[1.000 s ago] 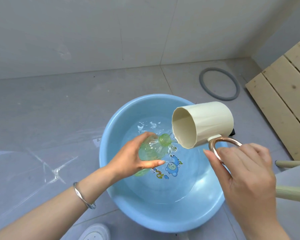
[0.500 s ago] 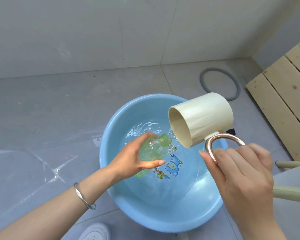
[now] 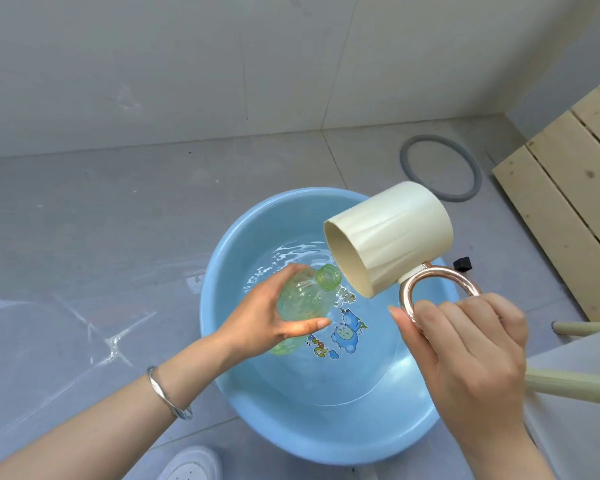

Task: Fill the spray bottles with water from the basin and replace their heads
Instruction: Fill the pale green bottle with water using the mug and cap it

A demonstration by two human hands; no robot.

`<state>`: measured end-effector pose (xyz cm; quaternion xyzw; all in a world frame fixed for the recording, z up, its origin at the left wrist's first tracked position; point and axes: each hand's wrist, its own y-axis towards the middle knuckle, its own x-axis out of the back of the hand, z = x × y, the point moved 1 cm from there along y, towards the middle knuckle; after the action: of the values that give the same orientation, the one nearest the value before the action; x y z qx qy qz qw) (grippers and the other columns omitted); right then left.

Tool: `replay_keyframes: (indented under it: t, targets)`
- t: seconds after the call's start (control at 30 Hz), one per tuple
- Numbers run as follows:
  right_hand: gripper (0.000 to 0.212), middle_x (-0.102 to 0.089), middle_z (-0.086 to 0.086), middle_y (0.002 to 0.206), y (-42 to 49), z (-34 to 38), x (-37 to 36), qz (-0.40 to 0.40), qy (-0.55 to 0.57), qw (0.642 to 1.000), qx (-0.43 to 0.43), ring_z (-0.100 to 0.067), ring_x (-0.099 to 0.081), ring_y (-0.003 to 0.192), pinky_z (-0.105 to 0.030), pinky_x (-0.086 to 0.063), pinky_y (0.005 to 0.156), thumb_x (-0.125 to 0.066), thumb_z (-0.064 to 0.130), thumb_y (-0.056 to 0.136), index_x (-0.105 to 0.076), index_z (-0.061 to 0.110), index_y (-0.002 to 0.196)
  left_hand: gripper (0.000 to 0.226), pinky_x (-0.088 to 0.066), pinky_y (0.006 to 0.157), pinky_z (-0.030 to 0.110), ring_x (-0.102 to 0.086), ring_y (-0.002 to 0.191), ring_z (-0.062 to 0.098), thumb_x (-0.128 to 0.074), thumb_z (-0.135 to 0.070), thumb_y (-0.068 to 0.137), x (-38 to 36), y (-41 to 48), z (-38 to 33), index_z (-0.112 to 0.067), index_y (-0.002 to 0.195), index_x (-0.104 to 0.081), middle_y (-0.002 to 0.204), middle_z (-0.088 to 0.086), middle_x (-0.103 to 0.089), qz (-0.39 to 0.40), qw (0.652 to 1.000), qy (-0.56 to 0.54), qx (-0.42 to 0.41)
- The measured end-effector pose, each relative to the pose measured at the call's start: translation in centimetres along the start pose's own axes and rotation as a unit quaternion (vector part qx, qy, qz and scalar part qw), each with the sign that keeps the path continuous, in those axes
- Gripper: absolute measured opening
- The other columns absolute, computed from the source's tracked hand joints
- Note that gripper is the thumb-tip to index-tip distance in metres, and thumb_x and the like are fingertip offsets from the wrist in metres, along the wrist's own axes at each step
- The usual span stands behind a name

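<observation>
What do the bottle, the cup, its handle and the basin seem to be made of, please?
Bottle: probably clear, green-tinted plastic; you can see through its ribbed wall.
Cup: cream and glossy with soft highlights; plastic or glazed ceramic, I cannot tell.
Handle: a rose-gold ring with a mirror shine; metal or metal-plated.
Basin: likely plastic; smooth, evenly light blue, with a soft sheen.
</observation>
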<state>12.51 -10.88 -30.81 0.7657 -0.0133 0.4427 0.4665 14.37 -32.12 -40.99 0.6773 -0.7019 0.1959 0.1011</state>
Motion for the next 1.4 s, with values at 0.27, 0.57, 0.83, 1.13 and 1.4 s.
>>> replay_keyframes:
  t: [0.27,0.57,0.83,1.13,1.4]
  targets:
    - [0.036,-0.039,0.010,0.054,-3.2,-1.2,-4.9,0.123,0.166,0.918,-0.339,-0.015,-0.036,0.063,-0.025,-0.026,0.068,-0.045,0.041,0.089,-0.057,0.016,0.068,0.057,-0.033,0.093,0.004,-0.053,0.113,-0.010,-0.072,-0.060,0.065,1.0,-0.3,0.3,-0.043,0.114,-0.049,0.116,-0.032,-0.057,-0.032,0.999,-0.023,-0.017]
    - [0.028,-0.051,-0.002,0.051,-8.5,-1.1,-12.4,0.235,-0.004,0.944,-0.233,-0.028,-0.053,0.054,-0.032,-0.030,0.066,-0.063,0.022,0.085,-0.055,0.012,0.060,0.055,-0.035,0.089,0.003,-0.056,0.104,-0.010,-0.077,-0.052,0.066,3.3,-0.5,1.0,-0.037,0.112,-0.051,0.110,-0.028,-0.059,-0.067,0.998,-0.017,-0.013]
    - [0.033,-0.054,-0.005,0.049,-7.5,0.4,-16.0,0.330,-0.012,0.919,-0.216,-0.026,-0.057,0.052,-0.030,-0.028,0.065,-0.088,0.009,0.056,-0.055,0.011,0.053,0.051,-0.037,0.089,0.005,-0.057,0.104,-0.006,-0.077,-0.049,0.068,4.3,-0.4,0.6,-0.036,0.111,-0.053,0.108,-0.026,-0.062,-0.076,0.996,-0.034,-0.019]
    - [0.031,-0.052,0.004,0.050,-7.5,6.2,-15.7,0.347,0.153,0.923,-0.069,-0.021,-0.054,0.053,-0.025,-0.030,0.064,-0.085,0.023,0.063,-0.054,0.016,0.058,0.051,-0.039,0.090,0.007,-0.058,0.105,-0.007,-0.071,-0.058,0.065,4.6,-0.5,0.5,-0.041,0.110,-0.053,0.108,-0.027,-0.063,-0.103,0.993,-0.053,-0.014]
    - [0.024,-0.053,0.012,0.054,-10.6,8.5,-10.7,0.410,0.268,0.869,-0.060,-0.008,-0.054,0.060,-0.018,-0.032,0.076,-0.048,0.040,0.079,-0.054,0.023,0.063,0.059,-0.039,0.093,0.010,-0.059,0.106,-0.004,-0.070,-0.060,0.064,4.9,-0.1,0.5,-0.032,0.114,-0.055,0.109,-0.023,-0.063,-0.122,0.991,-0.050,-0.019]
